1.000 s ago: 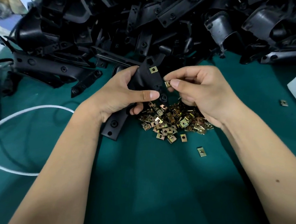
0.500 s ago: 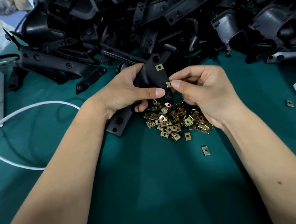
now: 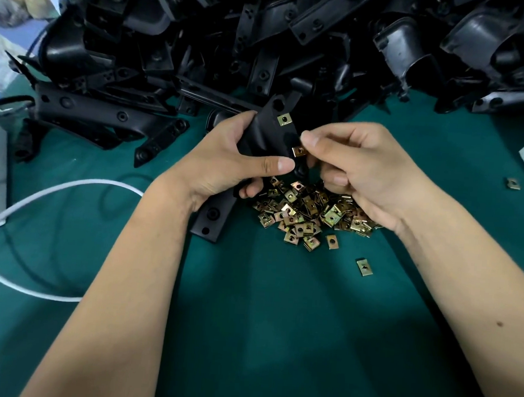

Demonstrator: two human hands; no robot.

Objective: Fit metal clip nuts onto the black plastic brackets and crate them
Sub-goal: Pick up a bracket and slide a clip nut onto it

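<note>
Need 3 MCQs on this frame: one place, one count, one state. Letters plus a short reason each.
1. Where does the heap of loose clip nuts lie?
A. on the green mat, under the right hand
B. inside a crate
C. on top of the bracket pile

2. How many clip nuts show on the held bracket?
A. none
B. two
C. five

3. What is the left hand doing?
A. lying flat on the mat
B. gripping the held bracket
C. holding the white cable

Key: 1 A, the heap sits on the green mat below the right hand. 2 B, an upper nut and a lower nut at the right fingertips. 3 B, its fingers wrap the bracket.
</note>
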